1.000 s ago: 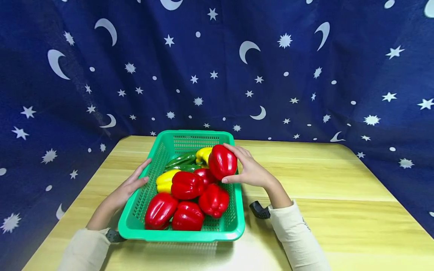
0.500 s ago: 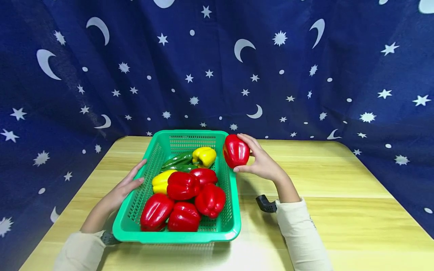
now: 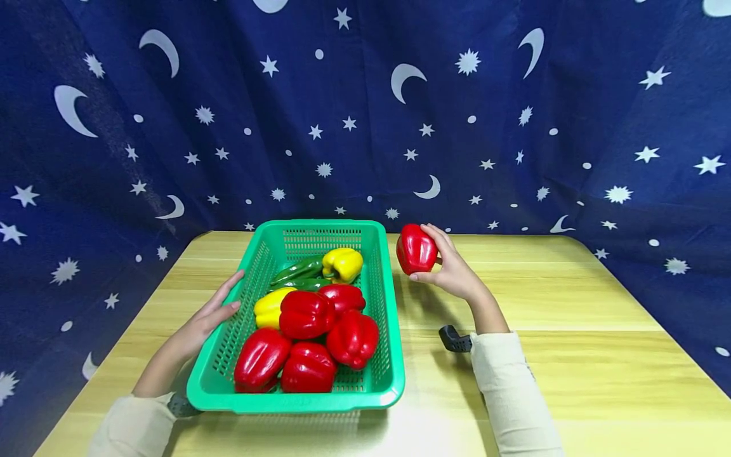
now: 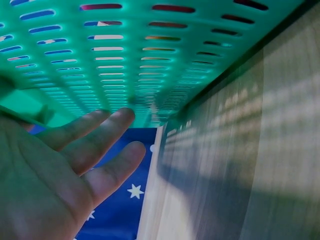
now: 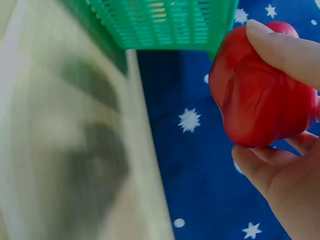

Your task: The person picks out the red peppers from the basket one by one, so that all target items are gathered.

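Note:
A red bell pepper (image 3: 415, 249) is held above the table, just right of the basket. My right hand (image 3: 457, 276) grips it between thumb and fingers; in the right wrist view the pepper (image 5: 260, 90) shows close up. The green plastic basket (image 3: 297, 402) holds several red bell peppers (image 3: 307, 315), a yellow bell pepper (image 3: 342, 264) at the back, another yellow one (image 3: 273, 306) partly hidden by a red one, and long green peppers (image 3: 299, 270). Against the basket's left side rests my left hand (image 3: 197, 327), its fingers extended; the left wrist view shows these fingers (image 4: 95, 145) beside the slotted wall.
The wooden table (image 3: 571, 304) stretches far to the right of the basket. Behind it hangs a dark blue curtain (image 3: 365, 95) with white moons and stars. A black wrist device (image 3: 454, 339) sticks out by the right sleeve.
My right hand has carried the red bell pepper from above the basket, over the right rim, to the table's side. The left hand stays at the basket. The head view has shifted slightly.

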`<state>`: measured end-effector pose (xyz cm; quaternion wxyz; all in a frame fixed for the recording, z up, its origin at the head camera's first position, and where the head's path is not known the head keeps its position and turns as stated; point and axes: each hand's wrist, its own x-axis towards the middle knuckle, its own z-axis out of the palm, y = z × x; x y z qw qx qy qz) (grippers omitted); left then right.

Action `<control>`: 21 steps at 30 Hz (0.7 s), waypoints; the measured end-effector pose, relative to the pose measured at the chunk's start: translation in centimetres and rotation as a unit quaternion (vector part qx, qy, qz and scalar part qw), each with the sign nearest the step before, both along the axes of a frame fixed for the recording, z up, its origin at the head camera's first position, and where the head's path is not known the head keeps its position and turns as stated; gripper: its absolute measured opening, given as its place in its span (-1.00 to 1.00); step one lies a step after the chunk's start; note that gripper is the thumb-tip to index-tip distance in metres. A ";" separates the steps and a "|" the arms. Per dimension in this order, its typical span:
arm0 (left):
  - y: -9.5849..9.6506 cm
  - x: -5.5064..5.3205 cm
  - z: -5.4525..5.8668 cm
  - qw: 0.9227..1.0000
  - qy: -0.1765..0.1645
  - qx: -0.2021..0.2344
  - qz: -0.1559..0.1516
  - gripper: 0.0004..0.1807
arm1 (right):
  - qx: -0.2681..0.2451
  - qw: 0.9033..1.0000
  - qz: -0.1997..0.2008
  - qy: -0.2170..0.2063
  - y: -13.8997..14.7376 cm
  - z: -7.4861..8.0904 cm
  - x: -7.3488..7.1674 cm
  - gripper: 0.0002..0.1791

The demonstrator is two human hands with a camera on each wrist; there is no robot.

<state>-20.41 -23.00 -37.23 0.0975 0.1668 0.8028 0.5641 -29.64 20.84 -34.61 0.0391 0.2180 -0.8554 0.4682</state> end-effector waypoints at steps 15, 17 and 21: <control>0.1 0.1 0.2 1.000 0.008 -0.005 0.007 -0.37 | 0.030 0.999 -0.015 -0.035 0.8 -3.1 -1.5 0.04; 0.1 0.0 0.2 1.000 0.008 -0.005 0.006 -0.37 | 0.039 0.998 -0.018 -0.044 0.8 -3.4 -1.5 0.04; 0.1 0.0 0.1 1.000 0.008 -0.005 0.004 -0.37 | 0.054 0.997 -0.012 -0.062 0.9 -3.9 -1.5 0.05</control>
